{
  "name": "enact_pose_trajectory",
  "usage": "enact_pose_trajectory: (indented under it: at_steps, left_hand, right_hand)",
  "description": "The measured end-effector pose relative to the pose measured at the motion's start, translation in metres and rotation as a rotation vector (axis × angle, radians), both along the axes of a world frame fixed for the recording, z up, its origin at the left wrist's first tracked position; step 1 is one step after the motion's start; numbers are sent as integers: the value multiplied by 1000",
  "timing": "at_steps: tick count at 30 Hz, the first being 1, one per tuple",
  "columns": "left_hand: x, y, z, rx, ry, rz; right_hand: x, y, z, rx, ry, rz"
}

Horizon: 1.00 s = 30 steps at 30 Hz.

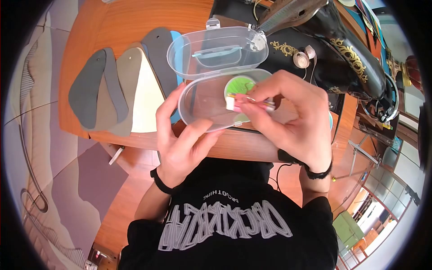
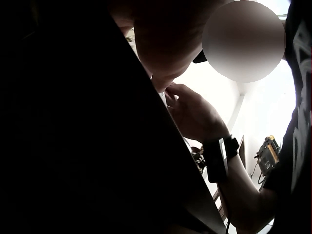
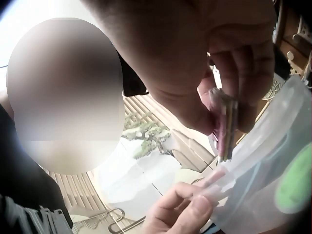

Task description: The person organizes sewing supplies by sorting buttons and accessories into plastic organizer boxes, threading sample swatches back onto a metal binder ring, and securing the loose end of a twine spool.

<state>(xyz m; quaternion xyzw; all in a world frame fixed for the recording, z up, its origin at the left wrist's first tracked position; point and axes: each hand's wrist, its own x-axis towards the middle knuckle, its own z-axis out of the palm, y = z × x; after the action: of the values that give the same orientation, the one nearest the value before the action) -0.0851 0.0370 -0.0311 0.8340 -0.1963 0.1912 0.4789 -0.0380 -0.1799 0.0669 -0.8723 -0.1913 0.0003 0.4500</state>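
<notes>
An oblong clear plastic box (image 1: 193, 105) stands at the table's front edge, its lid (image 1: 182, 63) swung back behind it. My left hand (image 1: 180, 146) grips the box's near left rim. Over the box, my right hand (image 1: 299, 114) pinches a small flat bundle, pink, white and yellow (image 1: 231, 104), whose kind I cannot tell. Inside the box lies a round green thing with a white rim (image 1: 234, 85), partly behind the right fingers. In the right wrist view the bundle (image 3: 225, 129) points down beside the box wall (image 3: 258, 156). Darkness fills much of the left wrist view.
A black sewing machine (image 1: 351, 58) with gold ornament stands at the right, a rolled pale tape (image 1: 302, 58) on its bed. Grey and beige flat templates (image 1: 87, 90) and a cream one (image 1: 145, 96) overlap on the wooden table (image 1: 103, 27) at the left.
</notes>
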Motion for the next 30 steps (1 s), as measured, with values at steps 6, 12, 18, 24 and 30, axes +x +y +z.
enact_pose_trajectory:
  at_steps: [6,12,18,24,30]
  left_hand:
    - [-2,-1,-1,22,0,34]
    - [-1,-3,-2,-1,-15,29]
    - [-2,-6,2,14,11,63]
    - [-4,-4,5,84,14,38]
    - [-7,-3,4,119,39,70]
  right_hand:
    - [4,30,-18,-238,6,-18]
    - [-6,17,-8,-402,-121,29]
    - [-32,-54,-5,-194,47,-474]
    - [-29,-104,-32,-395,3,-511]
    - [-21,-107,-43,-532,-17,-337]
